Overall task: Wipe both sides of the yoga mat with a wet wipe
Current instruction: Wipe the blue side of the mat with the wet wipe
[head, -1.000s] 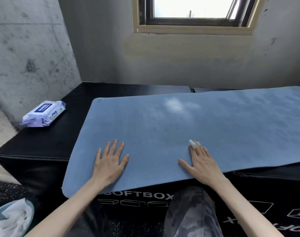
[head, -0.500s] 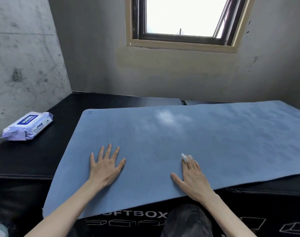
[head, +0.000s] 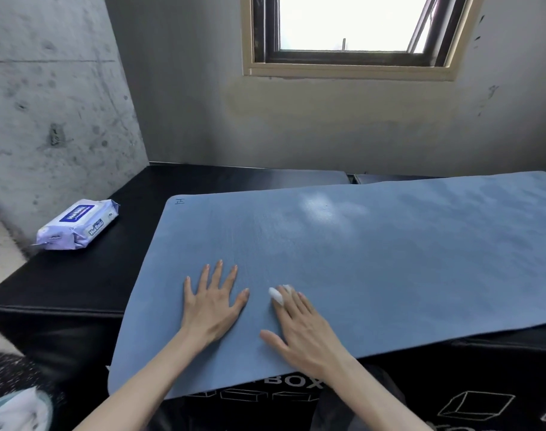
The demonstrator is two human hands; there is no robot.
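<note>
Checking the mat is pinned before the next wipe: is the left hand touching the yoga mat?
Touching. The head view shows the left hand lying flat, fingers spread, palm down on the yoga mat, with no gap visible beneath it.

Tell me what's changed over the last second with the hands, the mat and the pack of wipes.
The right hand has slid left across the yoga mat, closing most of the gap to the left hand. Nothing was picked up or let go. Both hands still lie flat on the mat, white still shows at the right hand's fingers, and the wipes pack still lies on the black surface left of the mat.
</note>
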